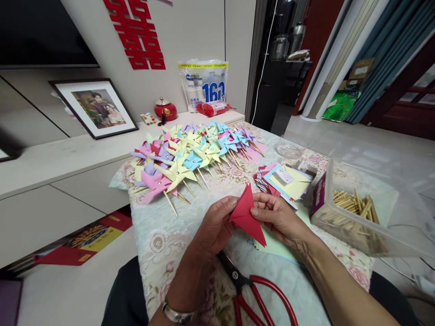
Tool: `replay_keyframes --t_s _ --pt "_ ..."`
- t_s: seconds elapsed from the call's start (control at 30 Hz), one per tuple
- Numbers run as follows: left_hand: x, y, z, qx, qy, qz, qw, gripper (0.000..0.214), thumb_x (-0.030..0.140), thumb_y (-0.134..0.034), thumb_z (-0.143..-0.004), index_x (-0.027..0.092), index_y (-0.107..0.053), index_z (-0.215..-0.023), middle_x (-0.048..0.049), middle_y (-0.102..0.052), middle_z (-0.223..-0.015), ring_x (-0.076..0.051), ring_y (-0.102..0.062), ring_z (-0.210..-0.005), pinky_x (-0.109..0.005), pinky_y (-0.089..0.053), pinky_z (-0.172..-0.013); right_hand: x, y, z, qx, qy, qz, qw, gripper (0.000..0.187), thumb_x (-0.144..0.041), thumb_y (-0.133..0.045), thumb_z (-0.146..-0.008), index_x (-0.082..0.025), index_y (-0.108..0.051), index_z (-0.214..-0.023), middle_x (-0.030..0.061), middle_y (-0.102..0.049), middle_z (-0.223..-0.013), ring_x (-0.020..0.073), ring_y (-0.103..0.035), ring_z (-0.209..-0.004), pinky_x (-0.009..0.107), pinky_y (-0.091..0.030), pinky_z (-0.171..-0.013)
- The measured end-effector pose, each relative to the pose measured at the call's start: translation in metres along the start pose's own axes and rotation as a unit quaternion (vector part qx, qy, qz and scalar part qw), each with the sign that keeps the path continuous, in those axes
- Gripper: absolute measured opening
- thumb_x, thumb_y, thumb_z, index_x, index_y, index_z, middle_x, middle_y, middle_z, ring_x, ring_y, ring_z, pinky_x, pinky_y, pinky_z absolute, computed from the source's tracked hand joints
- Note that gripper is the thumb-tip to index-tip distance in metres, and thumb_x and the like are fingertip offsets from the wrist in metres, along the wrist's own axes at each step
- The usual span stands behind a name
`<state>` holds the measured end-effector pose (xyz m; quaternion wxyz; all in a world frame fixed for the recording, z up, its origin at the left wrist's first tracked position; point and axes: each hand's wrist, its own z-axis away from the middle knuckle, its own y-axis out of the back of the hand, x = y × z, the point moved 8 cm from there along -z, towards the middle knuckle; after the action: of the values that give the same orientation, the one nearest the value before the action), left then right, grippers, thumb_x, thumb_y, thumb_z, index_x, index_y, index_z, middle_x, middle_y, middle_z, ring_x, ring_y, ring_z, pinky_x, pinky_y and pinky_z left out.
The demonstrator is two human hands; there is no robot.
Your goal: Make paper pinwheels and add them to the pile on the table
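A piece of red paper (247, 213), folded into pointed triangular flaps, is held up between both hands over the table. My left hand (219, 224) pinches its left side, thumb on top. On the right side, my right hand (275, 216) grips it with the thumb pressed on the front and the fingers behind. Red-handled scissors (242, 280) lie on the cloth below, partly under my left wrist. Beneath my right hand is a stack of pale green paper (277, 246), mostly covered by the arm.
Many finished paper pinwheels (193, 158) on sticks lie at the back left. Coloured paper squares (297, 181) with a small box on top sit beyond my right hand. A clear plastic bin (343, 233) of short wooden sticks stands at the right edge. A framed photo (102, 129) leans behind.
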<state>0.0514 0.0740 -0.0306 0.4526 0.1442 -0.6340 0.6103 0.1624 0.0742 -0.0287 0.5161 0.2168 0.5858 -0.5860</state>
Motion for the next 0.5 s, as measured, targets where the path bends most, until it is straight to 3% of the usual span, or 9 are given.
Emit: replay_keyframes --t_s 0.3,0.5 --pt "0.0003 0.0022 -0.0012 0.018 0.007 0.018 1.0 0.02 0.029 -0.077 -0.076 0.011 -0.072 -0.084 -0.0036 -0.065 -0.07 -0.011 -0.056 -0.061 -0.02 -0.045 -0.057 0.0014 0.0058 0.0004 0.015 0.002 0.011 1.0 0.042 -0.03 -0.091 -0.064 -0.017 -0.075 -0.101 0.004 -0.077 -0.085 0.0124 -0.069 -0.067 0.022 -0.052 -0.063" --pt "-0.0028 0.0042 -0.0014 0.036 0.022 0.009 0.999 0.027 0.022 -0.081 -0.071 0.012 -0.071 -0.093 -0.0059 -0.072 -0.073 -0.011 -0.061 -0.061 -0.022 -0.049 -0.061 0.003 0.0053 -0.0001 0.012 -0.002 0.014 1.0 0.047 -0.034 -0.09 -0.066 -0.017 -0.074 -0.106 0.0039 -0.076 -0.079 0.0134 -0.067 -0.065 0.025 -0.05 -0.066"
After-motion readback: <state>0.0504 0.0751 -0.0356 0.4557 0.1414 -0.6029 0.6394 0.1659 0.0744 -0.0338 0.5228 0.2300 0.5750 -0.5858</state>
